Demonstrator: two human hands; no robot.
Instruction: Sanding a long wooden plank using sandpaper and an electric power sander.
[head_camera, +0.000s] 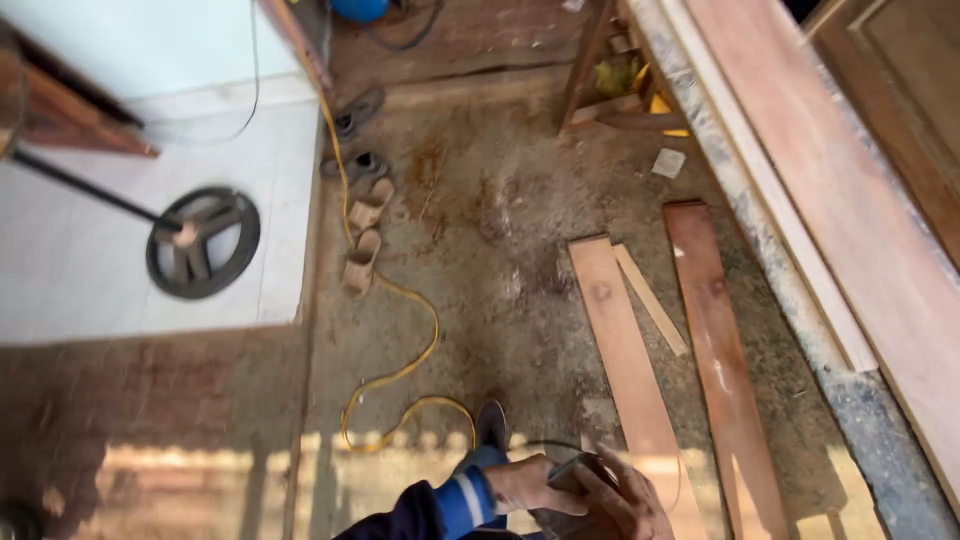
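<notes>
**Hands closed on a small dark tool at the near edge**

Hands meet at the bottom of the view, just right of centre. The left hand (525, 487), coming out of a dark sleeve with a blue and white cuff, is closed around the near end of a small dark tool (572, 472). The right hand (625, 508) is cupped against the tool from the right, its fingers curled round it; how firmly it grips cannot be told, since the frame cuts it off. A thin dark cord appears to run from the tool to the right.

The tool looks rigid and compact, probably weighty for its size, and its dusty casing may be slippery. Two hands on the body, as here, seems the sound hold, with the cord kept free.

Just beyond the hands lie two long reddish planks (625, 350) and a thin pale strip (650, 298) on the dirty concrete floor (500, 220). A yellow cable (400, 370) loops across the floor to the left, past a pair of sandals (365, 235). A round black stand base (203, 242) sits on the white tiles far left.
</notes>
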